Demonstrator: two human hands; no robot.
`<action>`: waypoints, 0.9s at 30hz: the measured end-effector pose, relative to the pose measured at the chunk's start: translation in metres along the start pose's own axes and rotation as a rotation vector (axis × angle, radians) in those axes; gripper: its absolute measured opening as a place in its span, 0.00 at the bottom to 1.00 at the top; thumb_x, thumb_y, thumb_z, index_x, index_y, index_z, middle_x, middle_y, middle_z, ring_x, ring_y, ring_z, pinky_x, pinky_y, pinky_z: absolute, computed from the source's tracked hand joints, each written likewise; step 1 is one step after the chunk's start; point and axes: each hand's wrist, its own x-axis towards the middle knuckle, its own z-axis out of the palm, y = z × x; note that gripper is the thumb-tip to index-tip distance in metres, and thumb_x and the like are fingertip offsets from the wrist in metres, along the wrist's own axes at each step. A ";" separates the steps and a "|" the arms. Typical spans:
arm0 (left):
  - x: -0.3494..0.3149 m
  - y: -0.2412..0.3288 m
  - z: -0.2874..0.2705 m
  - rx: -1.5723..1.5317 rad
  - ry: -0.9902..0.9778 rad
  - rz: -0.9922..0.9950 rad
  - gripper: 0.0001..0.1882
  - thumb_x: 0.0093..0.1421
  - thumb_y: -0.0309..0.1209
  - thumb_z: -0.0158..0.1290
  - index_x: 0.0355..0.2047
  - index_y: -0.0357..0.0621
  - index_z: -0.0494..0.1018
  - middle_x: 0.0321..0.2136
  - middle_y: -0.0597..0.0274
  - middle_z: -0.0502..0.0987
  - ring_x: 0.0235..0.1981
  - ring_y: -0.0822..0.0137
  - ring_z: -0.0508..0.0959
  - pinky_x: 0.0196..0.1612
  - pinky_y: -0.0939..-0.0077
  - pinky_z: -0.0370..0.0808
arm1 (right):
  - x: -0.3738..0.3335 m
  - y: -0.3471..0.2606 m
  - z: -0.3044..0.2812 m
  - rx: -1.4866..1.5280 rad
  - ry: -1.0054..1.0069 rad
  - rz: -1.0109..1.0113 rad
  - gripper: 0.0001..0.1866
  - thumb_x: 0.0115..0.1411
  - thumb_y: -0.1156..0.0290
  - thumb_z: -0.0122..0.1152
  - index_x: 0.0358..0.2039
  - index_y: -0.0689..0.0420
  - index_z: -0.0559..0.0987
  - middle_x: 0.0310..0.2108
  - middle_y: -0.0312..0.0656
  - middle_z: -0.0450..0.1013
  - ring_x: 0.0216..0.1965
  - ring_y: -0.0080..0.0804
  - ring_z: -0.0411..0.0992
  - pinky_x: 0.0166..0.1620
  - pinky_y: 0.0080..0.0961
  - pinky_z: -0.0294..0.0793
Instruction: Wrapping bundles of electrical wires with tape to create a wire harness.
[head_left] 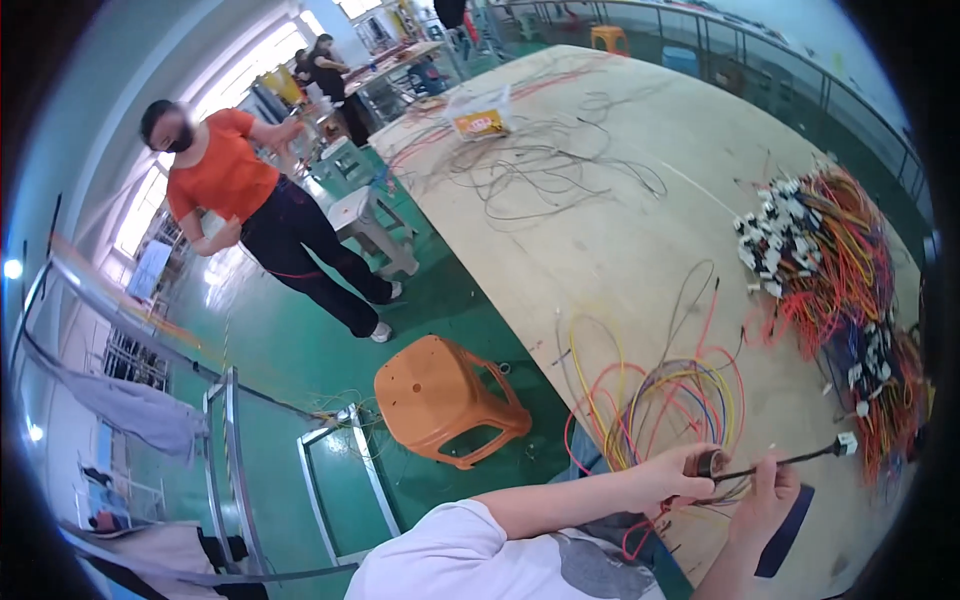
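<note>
My left hand point(680, 478) is closed round a roll of dark tape point(711, 463) at the near edge of the wooden table. My right hand point(764, 508) pinches a thin black-wrapped wire harness point(808, 457) just right of the roll. The harness runs from beside the tape roll past my right fingertips. At its far right end is a white connector point(847, 443). Loose coils of red, yellow and blue wire point(722, 385) lie on the table just beyond my hands, and some wires pass beneath them.
A big heap of bundled wires with white connectors point(785, 235) covers the table's right side. Further back lie thin dark wires point(540, 172) and a clear plastic box point(478, 113). An orange stool point(430, 390) stands left of the table point(600, 260). A person in an orange top point(235, 165) stands beyond it.
</note>
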 end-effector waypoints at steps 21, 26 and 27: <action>0.005 -0.003 0.007 0.700 0.205 0.080 0.26 0.50 0.21 0.52 0.49 0.42 0.54 0.27 0.67 0.62 0.25 0.76 0.65 0.29 0.83 0.65 | -0.004 0.015 -0.017 -0.207 -0.205 -0.323 0.05 0.54 0.75 0.51 0.24 0.61 0.67 0.22 0.33 0.63 0.24 0.15 0.58 0.28 0.11 0.56; -0.018 0.008 0.009 -0.081 0.089 0.197 0.14 0.52 0.26 0.52 0.38 0.42 0.60 0.24 0.70 0.63 0.21 0.82 0.63 0.21 0.90 0.60 | 0.020 0.018 -0.026 0.184 0.021 -0.048 0.05 0.56 0.72 0.53 0.25 0.57 0.70 0.21 0.32 0.67 0.22 0.13 0.63 0.28 0.10 0.62; -0.022 0.007 0.014 0.131 0.124 0.395 0.15 0.52 0.27 0.52 0.38 0.43 0.60 0.26 0.69 0.63 0.24 0.80 0.64 0.24 0.89 0.62 | 0.024 0.017 -0.029 0.181 0.025 -0.050 0.05 0.56 0.72 0.53 0.25 0.57 0.70 0.21 0.32 0.67 0.22 0.13 0.63 0.28 0.10 0.62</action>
